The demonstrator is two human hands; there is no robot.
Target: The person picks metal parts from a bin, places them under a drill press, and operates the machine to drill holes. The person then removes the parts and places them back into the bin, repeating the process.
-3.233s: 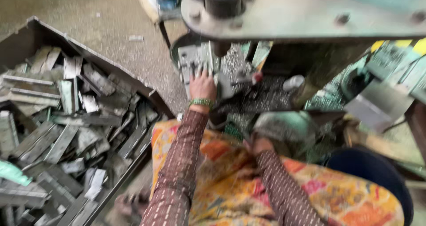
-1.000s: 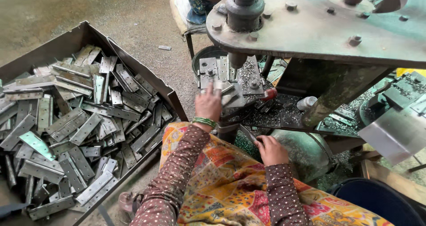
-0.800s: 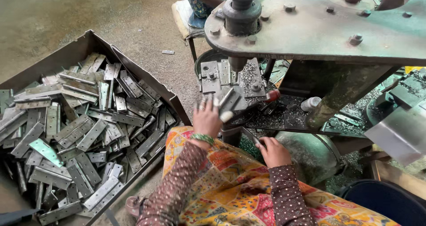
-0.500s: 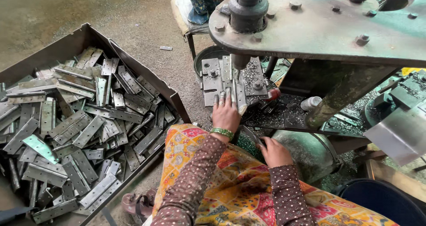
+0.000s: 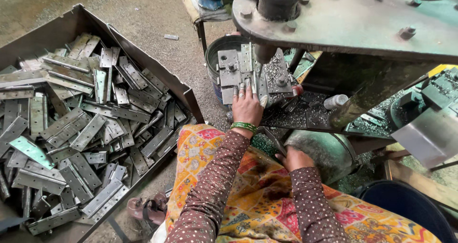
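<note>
My left hand [image 5: 247, 107], with green bangles at the wrist, reaches forward to the grey die fixture [image 5: 229, 66] under the press ram [image 5: 279, 0]. Its fingers press a flat metal hinge plate [image 5: 248, 78] upright against the fixture. Lower down, my right hand [image 5: 296, 158] rests by my lap, closed around a dark curved metal lever [image 5: 273, 139]. Both arms wear brown dotted sleeves over a bright patterned cloth [image 5: 248, 200].
A large metal tray [image 5: 157, 76] heaped with several grey hinge plates [image 5: 86, 124] fills the left side. The green press frame [image 5: 362, 23] overhangs the bench, which is strewn with shavings. A metal bucket [image 5: 222, 45] stands behind the die, sandals [image 5: 148, 209] lie below, and a dark tub [image 5: 405, 207] sits at right.
My left hand lifted a hinge plate away from the die, then brought it back and set it against the fixture. The right hand stayed on the lever.
</note>
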